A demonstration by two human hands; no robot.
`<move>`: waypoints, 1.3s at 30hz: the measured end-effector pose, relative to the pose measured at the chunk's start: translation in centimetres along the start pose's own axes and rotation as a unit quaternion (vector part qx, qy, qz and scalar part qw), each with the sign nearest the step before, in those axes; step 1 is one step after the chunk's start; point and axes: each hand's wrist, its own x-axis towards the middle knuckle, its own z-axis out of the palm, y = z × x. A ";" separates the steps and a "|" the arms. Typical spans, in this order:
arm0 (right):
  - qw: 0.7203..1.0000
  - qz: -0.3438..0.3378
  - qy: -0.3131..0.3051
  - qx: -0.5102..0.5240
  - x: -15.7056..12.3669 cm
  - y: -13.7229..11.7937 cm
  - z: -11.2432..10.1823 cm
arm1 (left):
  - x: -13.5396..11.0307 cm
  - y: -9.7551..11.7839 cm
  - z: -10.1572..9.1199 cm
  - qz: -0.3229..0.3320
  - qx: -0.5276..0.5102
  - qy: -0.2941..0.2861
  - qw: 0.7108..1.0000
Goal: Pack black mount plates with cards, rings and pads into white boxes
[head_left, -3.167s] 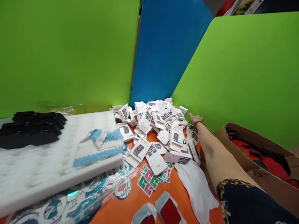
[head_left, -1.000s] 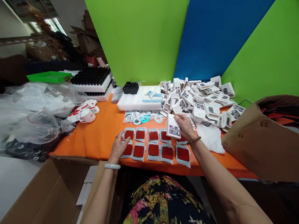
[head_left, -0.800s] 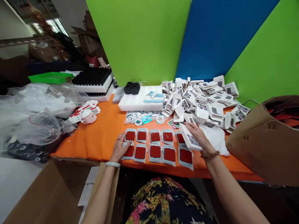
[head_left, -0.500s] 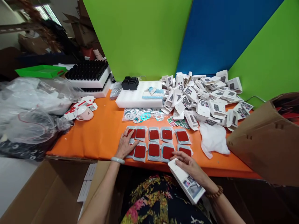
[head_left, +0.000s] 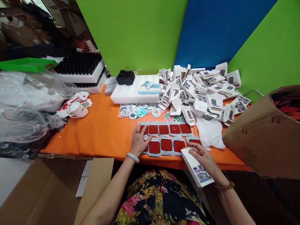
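Two rows of red square pads (head_left: 166, 145) with grey wrapping lie near the front edge of the orange table. My left hand (head_left: 140, 140) lies at the left end of both rows, fingers spread over the leftmost pads and partly hiding them. In my right hand (head_left: 203, 157) is a small white printed box (head_left: 198, 170), tilted, held just past the table's front edge. The right fingertips reach the lower row's rightmost pad (head_left: 195, 141); whether they press on it I cannot tell.
Many white boxes (head_left: 201, 93) are heaped at the back right, behind a white cloth-like sheet (head_left: 209, 131). A white foam block (head_left: 136, 93) and a bag of rings (head_left: 140, 110) lie behind the pads. Cardboard boxes stand right (head_left: 262, 134) and front left (head_left: 63, 187); a mug (head_left: 78, 110) is left.
My left hand has slid right along with the pads, and the gaps between most of them have narrowed. The white box stays in my right hand. The view has shifted slightly.
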 end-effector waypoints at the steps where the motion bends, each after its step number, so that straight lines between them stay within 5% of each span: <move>1: 1.000 0.001 0.007 0.002 0.1 -0.1 -0.4 | 0.1 0.6 0.3 0.004 -0.002 -0.002 1.000; 8: 0.996 -0.028 0.086 0.028 -0.4 -1.2 0.3 | 0.6 2.2 0.7 0.006 -0.033 -0.023 0.999; 15: 0.985 -0.136 0.086 0.062 -0.6 -3.1 7.6 | 0.2 2.5 -3.7 -0.091 -0.260 0.043 0.961; 17: 0.984 -0.153 0.061 0.071 -0.1 -3.3 9.6 | -1.0 3.4 -5.2 -0.137 -0.412 -0.030 0.900; 21: 0.983 -0.161 0.003 0.092 0.2 -3.6 13.0 | -4.0 5.5 -6.7 -0.228 -0.707 -0.223 0.631; 23: 0.982 -0.147 -0.037 0.116 0.0 -3.7 14.2 | -5.3 5.9 -6.6 -0.234 -0.770 -0.271 0.527; 26: 0.977 -0.107 -0.115 0.147 -0.6 -4.0 15.3 | -6.7 5.5 -6.3 -0.235 -0.790 -0.330 0.460; 29: 0.971 -0.096 -0.161 0.151 -1.0 -4.2 15.5 | -7.4 4.5 -6.4 -0.233 -0.779 -0.360 0.458; 32: 0.973 -0.100 -0.171 0.117 -1.1 -4.2 15.1 | -7.5 3.7 -7.2 -0.236 -0.769 -0.327 0.496; 39: 0.978 -0.084 -0.192 -0.008 -0.8 -3.5 13.9 | -7.9 2.8 -8.3 -0.248 -0.627 -0.198 0.711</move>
